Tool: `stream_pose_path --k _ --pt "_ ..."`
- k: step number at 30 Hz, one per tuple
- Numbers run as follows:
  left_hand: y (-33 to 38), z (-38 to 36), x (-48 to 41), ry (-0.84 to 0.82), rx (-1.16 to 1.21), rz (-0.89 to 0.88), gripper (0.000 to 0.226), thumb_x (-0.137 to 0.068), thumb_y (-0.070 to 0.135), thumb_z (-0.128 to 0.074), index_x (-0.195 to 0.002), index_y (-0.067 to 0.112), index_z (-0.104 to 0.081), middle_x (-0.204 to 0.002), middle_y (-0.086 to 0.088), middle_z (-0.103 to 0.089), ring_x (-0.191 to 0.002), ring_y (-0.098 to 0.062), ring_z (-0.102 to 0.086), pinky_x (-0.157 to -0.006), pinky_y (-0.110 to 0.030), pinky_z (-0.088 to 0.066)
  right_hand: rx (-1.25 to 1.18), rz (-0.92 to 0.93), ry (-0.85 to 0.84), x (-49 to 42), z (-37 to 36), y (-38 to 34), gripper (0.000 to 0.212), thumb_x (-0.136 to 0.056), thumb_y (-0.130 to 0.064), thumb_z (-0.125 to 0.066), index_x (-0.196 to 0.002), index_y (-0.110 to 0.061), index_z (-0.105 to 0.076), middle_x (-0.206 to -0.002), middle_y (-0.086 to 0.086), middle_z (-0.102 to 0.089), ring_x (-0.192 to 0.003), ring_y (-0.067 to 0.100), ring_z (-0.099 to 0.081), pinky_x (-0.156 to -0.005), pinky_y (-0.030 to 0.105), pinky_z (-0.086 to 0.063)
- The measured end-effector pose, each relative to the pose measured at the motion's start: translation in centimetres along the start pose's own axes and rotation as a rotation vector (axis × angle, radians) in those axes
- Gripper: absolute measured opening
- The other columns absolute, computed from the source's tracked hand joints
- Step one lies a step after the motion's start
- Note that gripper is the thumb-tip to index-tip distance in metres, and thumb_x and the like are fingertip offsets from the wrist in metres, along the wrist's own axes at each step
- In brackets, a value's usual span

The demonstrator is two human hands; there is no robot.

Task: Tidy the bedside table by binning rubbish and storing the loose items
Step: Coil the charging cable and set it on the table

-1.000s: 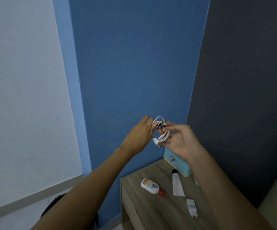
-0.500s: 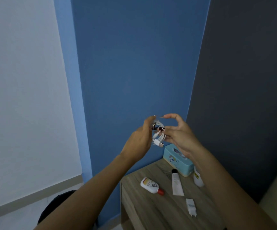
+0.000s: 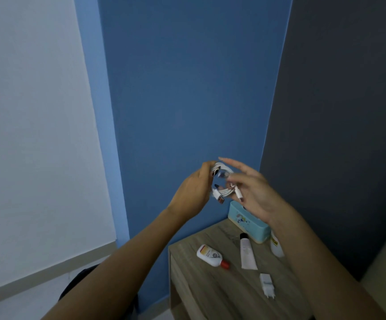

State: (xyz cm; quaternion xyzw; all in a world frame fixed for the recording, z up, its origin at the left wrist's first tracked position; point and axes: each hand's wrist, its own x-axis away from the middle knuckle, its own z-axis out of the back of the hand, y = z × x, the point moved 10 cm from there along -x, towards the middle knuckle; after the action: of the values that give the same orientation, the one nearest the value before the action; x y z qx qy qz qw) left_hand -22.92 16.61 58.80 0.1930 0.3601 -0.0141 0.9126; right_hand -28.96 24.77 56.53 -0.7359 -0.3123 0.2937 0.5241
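A coiled white charging cable (image 3: 223, 191) is held in the air above the wooden bedside table (image 3: 201, 294). My left hand (image 3: 193, 189) grips the coil's left side, its USB plug hanging at the bottom. My right hand (image 3: 254, 192) pinches the cable's other end, with the upper fingers spread. On the table lie a white bottle with a red cap (image 3: 211, 255), a white tube with a black cap (image 3: 247, 251), a white charger plug (image 3: 267, 285) and a small bottle (image 3: 276, 247) partly hidden by my right forearm.
A light blue tissue box (image 3: 245, 221) stands at the table's back, against the blue wall. A dark grey wall runs along the right. A dark bin or bag (image 3: 81, 285) sits on the floor at left, partly hidden by my left arm.
Both hands have stayed raised with the cable. The coil has been turned and its loops opened out; my right hand's fingers have spread and now pinch the loose end.
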Motion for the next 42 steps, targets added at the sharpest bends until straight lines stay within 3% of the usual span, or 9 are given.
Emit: stream_pose_path --k 6,12,16,23,31,33,36,38,42 --pt "-0.8 -0.7 -0.6 0.054 0.131 0.125 0.016 -0.100 0.017 -0.033 -0.107 0.008 -0.044 -0.075 -0.016 -0.059 -0.064 -0.034 -0.055 -0.059 -0.054 -0.046 0.593 0.168 0.233 0.9 1.4 -1.0 0.037 -0.073 -0.002 -0.072 -0.097 -0.030 -0.067 -0.093 -0.005 -0.066 -0.088 0.013 -0.065 -0.076 0.030 -0.054" --pt "-3.9 0.9 -1.1 0.175 0.251 0.258 0.019 -0.102 0.022 -0.027 -0.098 0.019 -0.045 -0.067 0.004 -0.053 -0.057 -0.014 -0.051 -0.051 -0.022 -0.039 0.438 -0.005 0.142 2.0 2.8 1.7 0.033 -0.085 -0.013 -0.068 -0.117 -0.018 -0.062 -0.112 0.003 -0.065 -0.101 0.013 -0.066 -0.072 0.024 -0.059" --pt "-3.0 -1.5 -1.1 0.123 0.324 0.203 0.020 -0.103 0.023 -0.028 -0.099 0.016 -0.046 -0.071 0.000 -0.057 -0.058 -0.012 -0.051 -0.053 -0.019 -0.039 0.342 0.019 0.213 1.2 3.8 1.9 0.024 -0.090 -0.025 -0.062 -0.113 -0.019 -0.063 -0.106 0.000 -0.072 -0.097 0.013 -0.069 -0.071 0.026 -0.059" --pt "-1.8 -7.2 -3.2 0.059 0.440 0.186 0.026 -0.103 0.024 -0.030 -0.107 0.010 -0.052 -0.078 0.000 -0.063 -0.063 -0.003 -0.055 -0.058 -0.013 -0.041 0.241 0.052 0.443 0.2 9.9 2.0 0.011 -0.089 -0.005 -0.059 -0.096 -0.003 -0.068 -0.082 0.011 -0.075 -0.077 0.020 -0.073 -0.067 0.027 -0.059" --pt "-5.1 -17.8 -1.9 0.017 0.565 0.330 0.037 -0.098 0.037 -0.032 -0.118 0.018 -0.056 -0.104 0.003 -0.065 -0.095 -0.012 -0.062 -0.087 -0.029 -0.051 0.177 -0.025 0.623 2.2 19.3 4.9 0.011 -0.089 -0.004 -0.058 -0.094 0.000 -0.068 -0.090 0.015 -0.070 -0.084 0.021 -0.070 -0.066 0.026 -0.060" --pt "-4.7 -22.1 -0.4 -0.100 0.439 0.269 0.026 -0.095 0.017 -0.045 -0.117 0.014 -0.057 -0.111 -0.006 -0.063 -0.095 -0.018 -0.061 -0.083 -0.019 -0.048 0.171 -0.055 0.665 2.9 21.6 6.4 0.015 -0.090 -0.004 -0.058 -0.099 0.004 -0.067 -0.095 0.019 -0.070 -0.088 0.023 -0.069 -0.067 0.026 -0.060" --pt "-2.1 -31.5 4.4 -0.503 0.218 -0.013 0.039 -0.087 0.004 -0.049 -0.124 0.011 -0.057 -0.126 -0.011 -0.058 -0.115 -0.026 -0.055 -0.095 -0.027 -0.042 0.152 -0.106 0.762 3.7 25.4 9.4 0.017 -0.090 -0.003 -0.057 -0.102 0.004 -0.066 -0.099 0.019 -0.070 -0.088 0.022 -0.069 -0.068 0.026 -0.061" --pt "-1.0 -37.3 8.9 -0.751 0.108 -0.205 0.049 -0.083 0.009 -0.045 -0.131 0.015 -0.053 -0.138 -0.007 -0.050 -0.126 -0.025 -0.047 -0.103 -0.033 -0.042 0.137 -0.140 0.838 4.6 27.8 11.9 0.016 -0.090 -0.003 -0.058 -0.101 0.003 -0.068 -0.097 0.017 -0.070 -0.089 0.022 -0.069 -0.069 0.027 -0.061" --pt "-2.9 -44.1 13.8 -1.005 -0.054 -0.060 0.069 -0.083 0.054 -0.042 -0.144 0.023 -0.033 -0.145 -0.004 -0.036 -0.123 -0.028 -0.044 -0.097 -0.041 -0.044 0.105 -0.178 1.011 6.9 32.3 18.0 0.014 -0.089 -0.003 -0.058 -0.083 -0.005 -0.070 -0.081 0.008 -0.070 -0.077 0.014 -0.068 -0.061 0.023 -0.058"
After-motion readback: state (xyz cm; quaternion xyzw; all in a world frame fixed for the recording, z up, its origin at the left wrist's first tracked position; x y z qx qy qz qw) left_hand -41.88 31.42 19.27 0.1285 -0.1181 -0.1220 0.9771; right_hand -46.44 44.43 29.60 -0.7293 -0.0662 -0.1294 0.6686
